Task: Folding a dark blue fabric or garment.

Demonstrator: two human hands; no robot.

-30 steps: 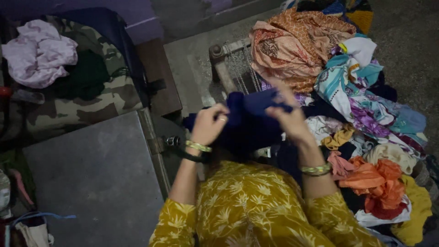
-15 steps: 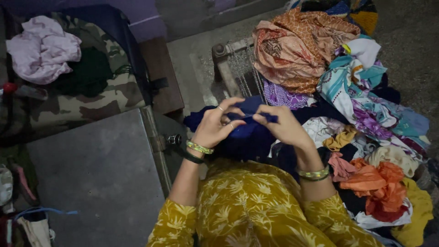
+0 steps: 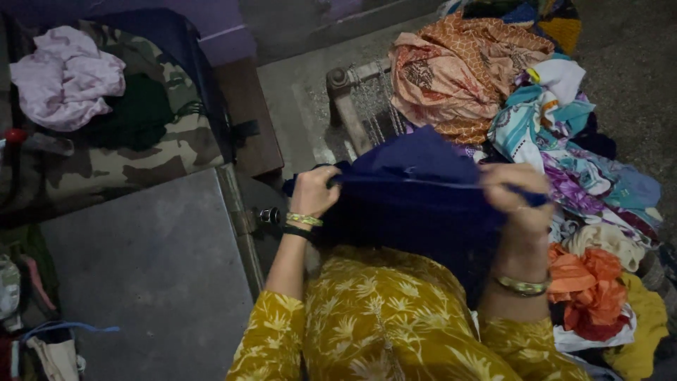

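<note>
Folding: stretching the blue cloth (image 3: 416,190) taut between my two hands, over my lap, near the middle of the scene.
Left hand (image 3: 312,189): closed on the left end of the top edge, fingers curled over the fold.
Right hand (image 3: 513,190): pinching the right end of the same edge, fist shut on the cloth.
Edge: it runs nearly level from fist to fist; I judge the fold will come out clean only if both ends are at the same height and the pull is even.
Slack: the rest hangs down in front of my yellow top (image 3: 395,324); I should let it drop flat, not bunch.
Pile (image 3: 557,134): mixed clothes to the right, touching the cloth's far side, so I should lift clear of it.
Metal top (image 3: 141,275): flat grey surface to the left, near.
Camouflage bag (image 3: 141,152): far left, with a pink cloth (image 3: 67,77) on it.
</note>
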